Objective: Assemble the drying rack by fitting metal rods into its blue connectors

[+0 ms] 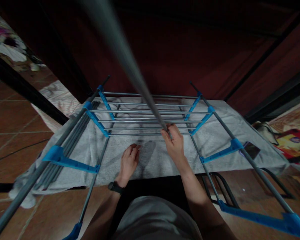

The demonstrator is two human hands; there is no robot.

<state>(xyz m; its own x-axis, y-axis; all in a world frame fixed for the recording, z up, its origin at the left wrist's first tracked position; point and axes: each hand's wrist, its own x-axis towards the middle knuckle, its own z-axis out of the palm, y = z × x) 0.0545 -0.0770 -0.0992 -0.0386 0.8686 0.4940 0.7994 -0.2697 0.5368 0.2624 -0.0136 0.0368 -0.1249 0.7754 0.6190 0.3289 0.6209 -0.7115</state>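
Note:
My right hand [174,141] is closed round the lower end of a long grey metal tube [137,78]. The tube slants up and left toward the camera, its near part blurred. My left hand [130,159], a dark watch on its wrist, hovers low over a grey blanket [150,163] with fingers loosely bent and nothing visible in them. Around both hands stands a rack frame of grey tubes with blue plastic brackets [71,162]. Beyond the hands, several thin crossbars [150,112] join its two sides.
More grey tubes [65,153] lie bundled on the blanket at left. A phone [250,150] rests at right, partly behind the frame. A dark red panel [180,56] rises at the back. Black metal bars [27,86] and tiled floor [12,140] show at left.

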